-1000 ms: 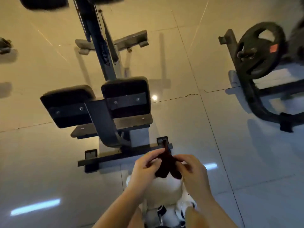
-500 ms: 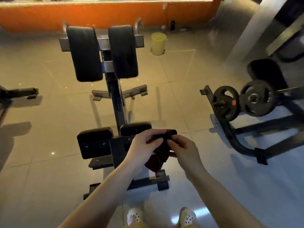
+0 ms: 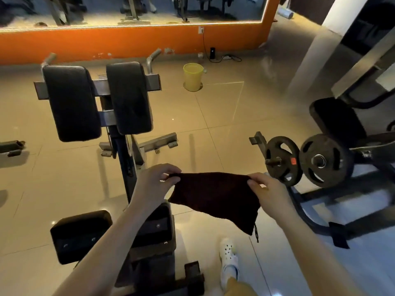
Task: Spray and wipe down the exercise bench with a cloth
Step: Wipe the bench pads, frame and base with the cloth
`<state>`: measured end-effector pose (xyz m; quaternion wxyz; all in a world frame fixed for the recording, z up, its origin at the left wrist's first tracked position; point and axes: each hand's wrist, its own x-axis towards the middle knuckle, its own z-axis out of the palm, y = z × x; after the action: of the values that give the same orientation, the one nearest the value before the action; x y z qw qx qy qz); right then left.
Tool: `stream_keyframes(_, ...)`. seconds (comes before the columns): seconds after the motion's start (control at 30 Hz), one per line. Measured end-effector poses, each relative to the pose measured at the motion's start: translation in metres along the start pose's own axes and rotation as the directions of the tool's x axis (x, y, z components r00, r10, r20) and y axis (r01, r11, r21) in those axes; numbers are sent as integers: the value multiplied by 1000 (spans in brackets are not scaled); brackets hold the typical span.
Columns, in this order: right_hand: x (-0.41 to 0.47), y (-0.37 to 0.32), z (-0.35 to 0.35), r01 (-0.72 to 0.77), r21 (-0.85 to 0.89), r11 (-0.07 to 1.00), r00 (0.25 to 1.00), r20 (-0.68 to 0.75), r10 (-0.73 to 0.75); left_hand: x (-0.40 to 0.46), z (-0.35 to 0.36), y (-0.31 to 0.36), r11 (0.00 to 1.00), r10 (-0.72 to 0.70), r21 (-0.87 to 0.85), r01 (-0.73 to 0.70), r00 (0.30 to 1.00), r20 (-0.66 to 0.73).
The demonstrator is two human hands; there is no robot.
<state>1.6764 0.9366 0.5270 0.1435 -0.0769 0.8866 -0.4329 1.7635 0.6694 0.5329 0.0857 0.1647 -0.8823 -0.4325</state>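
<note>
A dark cloth point(image 3: 215, 199) hangs stretched between two hands, in the air just on the near right of the exercise bench point(image 3: 128, 159); the left hand point(image 3: 154, 184) pinches its upper left corner between thumb and curled fingers, and the right hand point(image 3: 269, 193) pinches the upper right corner the same way; the top edge of the cloth runs nearly level between them, while the lower edge sags and tapers to a point at the right, where a small loop dangles. The bench stands on a glossy tiled floor point(image 3: 213, 129); two long black pads point(image 3: 72, 103) sit side by side at its far end, and two smaller black pads point(image 3: 79, 236) sit at its near end, the right one partly hidden by the left forearm. To the right of the bench, two black weight plates point(image 3: 324, 161) hang on a rack; beyond the bench a yellow bucket point(image 3: 193, 76) stands near an orange wall point(image 3: 128, 43). A white shoe point(image 3: 228, 257) shows on the floor right of the bench's base.
</note>
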Motion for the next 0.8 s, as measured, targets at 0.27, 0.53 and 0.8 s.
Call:
stream_keyframes(0.27, 161, 5, -84, 160, -144, 977, 970, 206, -128, 109, 57, 55, 984, -81, 147, 103, 986, -143)
stream_keyframes(0.53, 292, -9, -132, 107, 22, 994, 926, 361, -108, 213, 91, 84, 980, -189, -100, 171, 957, -221)
stream_keyframes(0.8, 455, -20, -138, 162, -133, 978, 902, 421, -92, 381, 128, 76, 958, -278, -126, 258, 943, -183)
